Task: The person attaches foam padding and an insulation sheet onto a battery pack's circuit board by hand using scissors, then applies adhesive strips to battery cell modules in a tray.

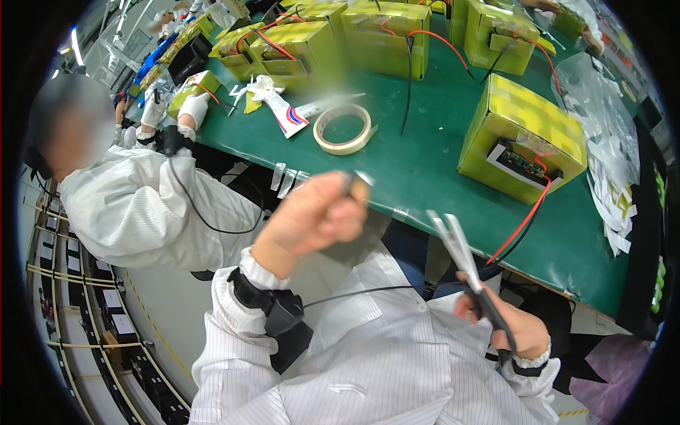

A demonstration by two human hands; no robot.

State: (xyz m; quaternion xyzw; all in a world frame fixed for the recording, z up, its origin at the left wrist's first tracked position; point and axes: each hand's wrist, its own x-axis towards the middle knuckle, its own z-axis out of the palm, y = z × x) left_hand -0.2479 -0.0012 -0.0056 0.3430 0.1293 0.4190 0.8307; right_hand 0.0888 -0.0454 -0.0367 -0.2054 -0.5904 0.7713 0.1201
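Note:
My left hand point(315, 218) is raised over the table's front edge, its fingers closed. A small dark piece shows at the fingertips, too blurred to name. Lower on the right, my right hand point(520, 327) grips a pair of scissors point(459, 244) by the black handles; the silver blades point up and away, slightly parted. Beyond the scissors stands a yellow-wrapped battery pack point(524, 134) with a circuit board point(523, 163) on its near side. Red and black wires point(528, 219) run from it over the table edge, behind my right hand.
On the green table point(425, 163) lie a roll of masking tape point(345, 129), a white tube point(287, 117) and, at right, clear plastic bags point(602, 106). More battery packs point(386, 42) line the back. At left, a co-worker in white point(156, 205) handles a smaller pack with gloved hands.

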